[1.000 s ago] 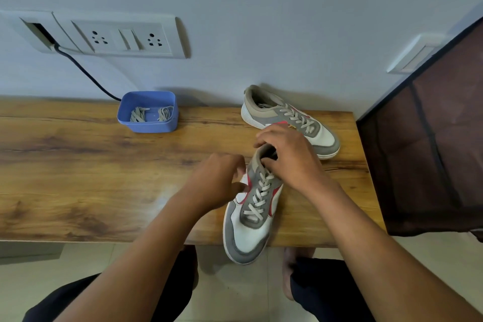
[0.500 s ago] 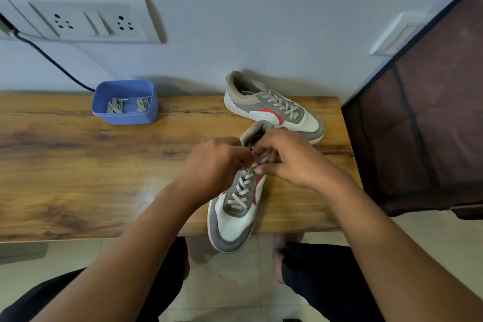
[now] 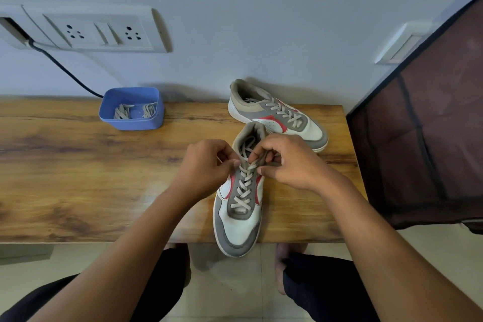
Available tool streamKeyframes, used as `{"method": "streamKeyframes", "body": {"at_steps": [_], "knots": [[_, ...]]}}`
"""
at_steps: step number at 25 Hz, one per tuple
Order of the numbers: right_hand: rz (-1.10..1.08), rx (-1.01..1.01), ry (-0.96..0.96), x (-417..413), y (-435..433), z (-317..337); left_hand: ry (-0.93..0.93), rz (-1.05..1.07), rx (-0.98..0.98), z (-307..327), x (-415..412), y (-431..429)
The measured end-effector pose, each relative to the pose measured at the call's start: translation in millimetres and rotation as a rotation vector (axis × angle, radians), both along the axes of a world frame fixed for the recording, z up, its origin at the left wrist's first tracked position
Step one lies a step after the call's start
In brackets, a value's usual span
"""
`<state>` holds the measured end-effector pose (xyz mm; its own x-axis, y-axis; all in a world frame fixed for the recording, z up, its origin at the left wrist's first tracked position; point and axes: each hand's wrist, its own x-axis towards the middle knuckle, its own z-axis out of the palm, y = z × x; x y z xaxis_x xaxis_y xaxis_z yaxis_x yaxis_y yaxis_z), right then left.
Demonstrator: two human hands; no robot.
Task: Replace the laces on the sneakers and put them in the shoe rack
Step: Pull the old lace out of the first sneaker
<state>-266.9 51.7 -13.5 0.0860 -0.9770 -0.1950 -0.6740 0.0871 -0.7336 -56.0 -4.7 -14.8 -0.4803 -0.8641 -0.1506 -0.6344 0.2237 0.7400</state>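
left hand point(image 3: 206, 167) newly apart, over wooden table point(image 3: 78, 178)

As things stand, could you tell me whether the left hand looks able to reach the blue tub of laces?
Probably yes, once it lets go: the left hand pinches the lace of the near sneaker, and only bare table lies between it and the open-topped blue tub.
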Motion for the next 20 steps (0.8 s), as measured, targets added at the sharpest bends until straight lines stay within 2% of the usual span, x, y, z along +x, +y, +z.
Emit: {"method": "streamKeyframes", "body": {"at_steps": [3,6,9,15,17,20], "knots": [[0.010,-0.009,0.038,2,-3,-3,0.028,0.086,0.227,3,-5,6],[-0.027,-0.024,0.092,4,-3,-6,0.081,0.175,0.369,3,-9,9],[-0.099,-0.071,0.137,9,0,-11,0.051,0.081,0.384,6,-6,12],[-0.134,0.023,-0.044,10,-6,-6,0.062,0.150,0.388,10,1,-1],[-0.108,0.028,-0.036,10,-6,-3,0.038,0.090,0.397,11,2,-5],[-0.084,0.034,-0.032,12,-7,-2,-0.001,-0.027,0.510,15,8,-8]]}}
